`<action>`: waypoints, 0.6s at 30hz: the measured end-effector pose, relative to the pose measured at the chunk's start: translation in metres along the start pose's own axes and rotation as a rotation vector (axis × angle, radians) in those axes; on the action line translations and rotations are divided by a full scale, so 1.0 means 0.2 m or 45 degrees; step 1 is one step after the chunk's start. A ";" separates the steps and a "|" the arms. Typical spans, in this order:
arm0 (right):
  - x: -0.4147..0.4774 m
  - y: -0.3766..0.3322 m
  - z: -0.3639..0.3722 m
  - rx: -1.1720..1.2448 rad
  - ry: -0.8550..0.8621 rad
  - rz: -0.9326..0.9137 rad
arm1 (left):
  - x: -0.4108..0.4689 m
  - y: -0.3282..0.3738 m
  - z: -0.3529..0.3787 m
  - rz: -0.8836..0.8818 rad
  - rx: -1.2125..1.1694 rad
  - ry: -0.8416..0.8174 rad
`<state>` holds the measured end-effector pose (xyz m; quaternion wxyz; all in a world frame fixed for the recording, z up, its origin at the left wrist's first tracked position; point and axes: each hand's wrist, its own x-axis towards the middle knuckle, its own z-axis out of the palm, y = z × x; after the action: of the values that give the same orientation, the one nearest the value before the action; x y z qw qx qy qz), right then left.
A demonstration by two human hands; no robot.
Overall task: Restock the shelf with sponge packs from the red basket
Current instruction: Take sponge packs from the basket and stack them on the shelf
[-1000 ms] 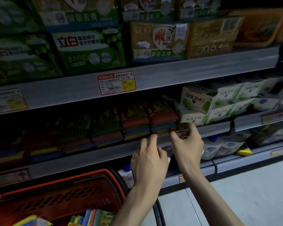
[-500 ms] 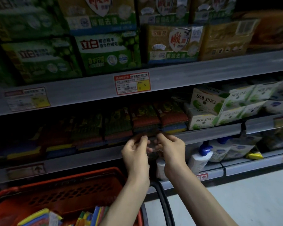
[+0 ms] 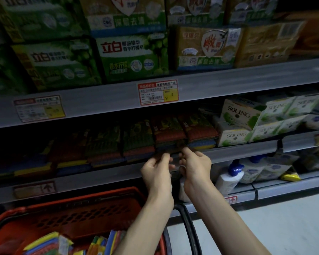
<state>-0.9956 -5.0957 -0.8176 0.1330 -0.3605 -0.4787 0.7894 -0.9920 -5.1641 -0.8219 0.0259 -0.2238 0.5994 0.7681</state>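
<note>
A row of sponge packs [image 3: 107,144] lies flat on the dim middle shelf [image 3: 247,151]. My left hand [image 3: 157,169] and my right hand [image 3: 196,165] are close together at the shelf's front edge. Their curled fingertips pinch the front wrapper edge of one sponge pack [image 3: 170,134] with a red top. The dark makes the exact hold hard to see. The red basket [image 3: 81,201] stands below at the lower left. It holds several colourful sponge packs [image 3: 44,242].
White and green SOLING boxes [image 3: 236,124] stand right of the sponges. Green and gold soap packs [image 3: 133,56] fill the top shelf above a price tag [image 3: 157,92]. Pump bottles [image 3: 228,177] sit on the bottom shelf. The basket's black handle [image 3: 189,227] hangs by my right forearm.
Both hands moved left along the shelf edge, away from the SOLING boxes, and came together at the red-topped sponge pack. Their fingers went from spread to curled.
</note>
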 end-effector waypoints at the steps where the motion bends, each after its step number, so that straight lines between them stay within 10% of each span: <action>1: 0.00 0.00 0.01 -0.001 0.002 0.012 | 0.00 0.00 0.00 -0.005 -0.002 0.005; 18: -0.04 -0.03 -0.04 -0.037 -0.070 0.013 | 0.00 0.00 0.06 -0.099 -0.120 0.076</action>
<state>-0.9846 -5.0918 -0.8114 0.1104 -0.3430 -0.4917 0.7927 -0.9958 -5.1524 -0.8186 0.0272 -0.2707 0.5538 0.7870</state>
